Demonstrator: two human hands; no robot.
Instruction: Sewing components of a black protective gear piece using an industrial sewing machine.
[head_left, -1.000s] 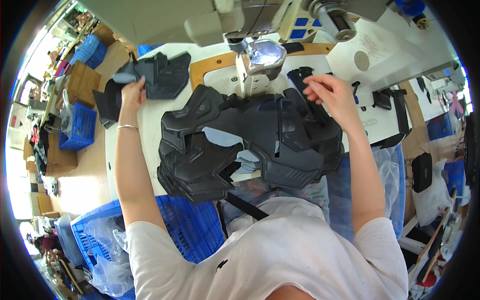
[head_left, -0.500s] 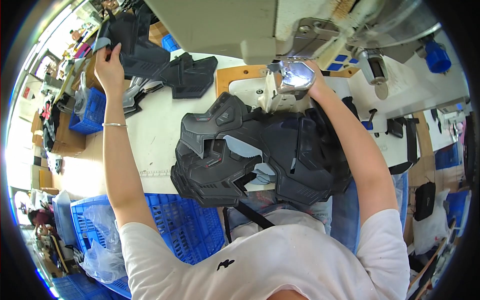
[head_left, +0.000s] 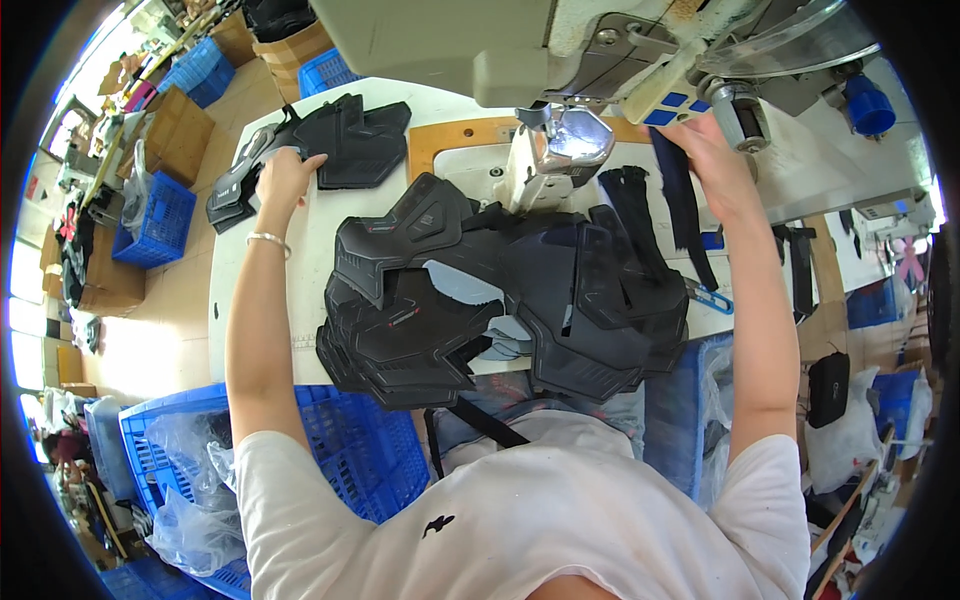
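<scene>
My left hand (head_left: pixel 287 178) is at the table's far left, fingers curled at the near edge of a black moulded panel (head_left: pixel 362 142). Just left of it lies a grey-and-black panel (head_left: pixel 236 188). My right hand (head_left: pixel 708 155) is beside the sewing machine head, its fingers closed at the top of a long black fabric strip (head_left: pixel 681 200) that hangs down to the table; machine parts partly hide the fingertips. In front of me sits a pile of black moulded panels (head_left: pixel 400 300) with light grey backing showing. More black strips (head_left: pixel 632 205) lie behind the pile.
The sewing machine's metal arm end (head_left: pixel 565 150) stands behind the pile, under the large machine head (head_left: pixel 430 50). Blue-handled snips (head_left: pixel 708 296) lie right of the pile. A blue crate (head_left: pixel 370 450) with plastic bags is below the table's left front edge.
The raised black panel has come down flat on the table, with my left hand lower and nearer. My right hand has moved right from behind the machine's arm end, and a black strip now hangs there.
</scene>
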